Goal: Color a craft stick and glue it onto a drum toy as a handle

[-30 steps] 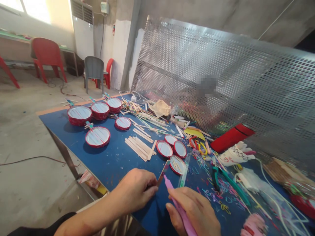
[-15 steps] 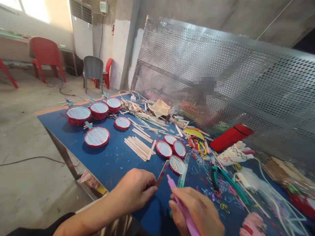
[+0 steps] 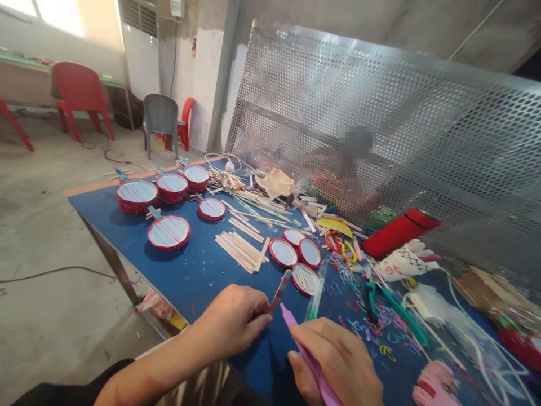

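Note:
Between thumb and fingers, my left hand (image 3: 239, 321) pinches a popsicle stick (image 3: 280, 288) with dark colouring along it, tilted upward over the table. My right hand (image 3: 338, 355) grips a purple marker (image 3: 310, 361), its tip close to the stick's side. Whether tip and stick touch, I cannot tell. Just beyond lies a small round red-rimmed disc (image 3: 305, 278) with short sticks on it, beside a clear ruler-like strip (image 3: 318, 296). Plain popsicle sticks (image 3: 239, 251) lie in a row farther off.
Several red-rimmed drum-like pieces (image 3: 169, 232) stand at the left of the blue table (image 3: 203, 282). On the right are green-handled pliers (image 3: 403, 316), loose rubber bands (image 3: 372, 332), a paper cup of markers (image 3: 403, 262) and a red bottle (image 3: 399, 232). Behind rises a perforated metal panel (image 3: 304, 96).
The marker's tip has shifted slightly left, closer to the stick. Both hands keep their hold, and the view has moved a little.

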### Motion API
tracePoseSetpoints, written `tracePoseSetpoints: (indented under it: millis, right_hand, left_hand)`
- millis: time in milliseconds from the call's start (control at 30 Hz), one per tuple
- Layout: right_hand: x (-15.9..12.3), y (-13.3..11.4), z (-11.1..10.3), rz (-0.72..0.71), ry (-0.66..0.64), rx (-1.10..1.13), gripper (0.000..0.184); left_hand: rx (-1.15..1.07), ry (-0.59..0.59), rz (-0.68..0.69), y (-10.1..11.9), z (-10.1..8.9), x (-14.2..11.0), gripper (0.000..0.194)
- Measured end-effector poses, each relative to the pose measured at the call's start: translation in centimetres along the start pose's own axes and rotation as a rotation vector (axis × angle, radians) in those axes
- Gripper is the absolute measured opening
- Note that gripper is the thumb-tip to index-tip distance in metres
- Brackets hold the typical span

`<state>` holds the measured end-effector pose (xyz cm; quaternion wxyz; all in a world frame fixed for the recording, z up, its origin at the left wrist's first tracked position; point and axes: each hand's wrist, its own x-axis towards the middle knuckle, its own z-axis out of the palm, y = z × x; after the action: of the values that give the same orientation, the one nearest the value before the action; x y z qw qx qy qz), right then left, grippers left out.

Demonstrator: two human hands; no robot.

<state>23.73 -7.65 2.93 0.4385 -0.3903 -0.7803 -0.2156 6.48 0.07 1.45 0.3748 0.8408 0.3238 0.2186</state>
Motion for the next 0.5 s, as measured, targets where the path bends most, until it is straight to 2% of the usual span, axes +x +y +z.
tracePoseSetpoints:
  millis: [500]
  right_hand:
    - [-0.28,-0.16,0.32,0.038,-0.016,0.021,0.014]
  left_hand:
    - [-0.003,-0.004,-0.019,0.07,-0.01,0.02,0.012]
